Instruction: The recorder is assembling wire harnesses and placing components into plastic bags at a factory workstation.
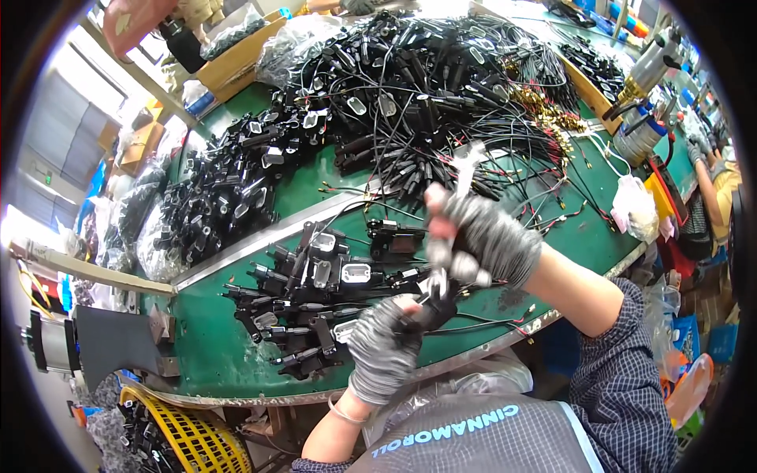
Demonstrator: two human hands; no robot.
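Observation:
My left hand (385,348), in a grey striped work glove with bare fingertips, is closed round a small black cable-end housing (441,309) near the table's front edge. Above it and to the right, my right hand (493,236) in a like glove is closed on a silver wrench (467,167), whose far end points away from me and is blurred. The fingers of my right hand are close to the housing; motion blur hides whether they touch it. Left of my hands lies a group of black housings (323,272) with clear-rimmed windows.
A large heap of black housings and cables (410,87) covers the back of the green table (229,355). A metal strip (260,229) crosses it. A yellow basket (189,426) stands below at left. A powered driver (654,67) hangs at right, where another person's arm (710,189) shows.

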